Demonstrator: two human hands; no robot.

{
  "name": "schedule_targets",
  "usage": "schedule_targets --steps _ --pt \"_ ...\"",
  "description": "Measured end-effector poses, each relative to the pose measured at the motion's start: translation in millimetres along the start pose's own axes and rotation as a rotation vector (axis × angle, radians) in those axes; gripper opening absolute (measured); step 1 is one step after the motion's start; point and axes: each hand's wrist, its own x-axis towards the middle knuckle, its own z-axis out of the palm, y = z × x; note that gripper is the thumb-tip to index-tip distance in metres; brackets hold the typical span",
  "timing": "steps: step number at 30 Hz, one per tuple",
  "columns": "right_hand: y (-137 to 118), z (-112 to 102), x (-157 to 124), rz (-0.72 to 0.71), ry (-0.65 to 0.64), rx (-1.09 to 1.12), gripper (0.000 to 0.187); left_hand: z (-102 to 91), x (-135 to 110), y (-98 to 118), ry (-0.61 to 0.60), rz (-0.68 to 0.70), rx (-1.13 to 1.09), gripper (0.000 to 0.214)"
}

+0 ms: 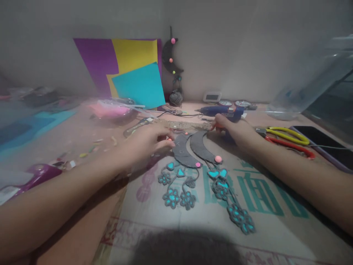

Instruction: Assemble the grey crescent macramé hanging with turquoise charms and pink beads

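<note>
Two grey crescent ornaments lie side by side on a printed cardboard sheet (165, 228). My left hand (150, 141) has thumb and fingers at the outer edge of the left crescent ornament (183, 151), around a small orange ball there. A pink ball (198, 165) sits at its lower tip, and grey flowers with turquoise centres (171, 198) hang below on cords. The right crescent ornament (202, 147) carries a salmon ball (218, 159) and a bunched strand of turquoise-and-grey flowers (239, 217). My right hand (228, 127) is closed beside its upper tip; what the fingertips hold is hidden.
A blue glue gun (220, 111) lies behind my right hand. Red-and-yellow-handled pliers (288, 136) and a phone (325, 143) are at the right. Coloured sheets (140, 84) lean on the wall, next to a hanging dark crescent (168, 57). Scraps (84, 155) litter the left.
</note>
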Motion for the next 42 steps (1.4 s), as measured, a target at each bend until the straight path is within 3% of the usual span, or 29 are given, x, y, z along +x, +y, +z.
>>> schedule_targets --steps 4,8,12,17,24,31,38,42 --pt "6 -5 -4 0.018 -0.018 -0.091 0.046 2.0 9 2 -0.040 0.082 0.046 0.026" --pt "12 -11 -8 0.034 -0.035 -0.174 0.047 -2.1 18 14 -0.099 0.060 0.098 0.028" --pt "20 -12 -9 0.020 -0.015 -0.099 0.049 -2.5 16 21 -0.057 0.006 0.102 0.026" --pt "31 -9 -4 -0.017 0.016 0.089 0.049 8.5 11 12 -0.051 0.041 0.053 0.019" --pt "27 -10 -6 0.005 0.002 0.043 0.050 18.3 11 4 -0.003 0.125 0.096 0.019" --pt "28 -9 -5 -0.020 -0.005 0.098 0.048 16.8 11 7 -0.058 0.206 0.141 0.025" --pt "39 -7 -1 -0.067 0.053 0.155 0.049 18.3 10 10 -0.033 0.106 0.136 0.024" --pt "40 -7 -1 -0.072 0.041 0.164 0.049 17.0 11 13 -0.078 0.116 0.149 0.023"
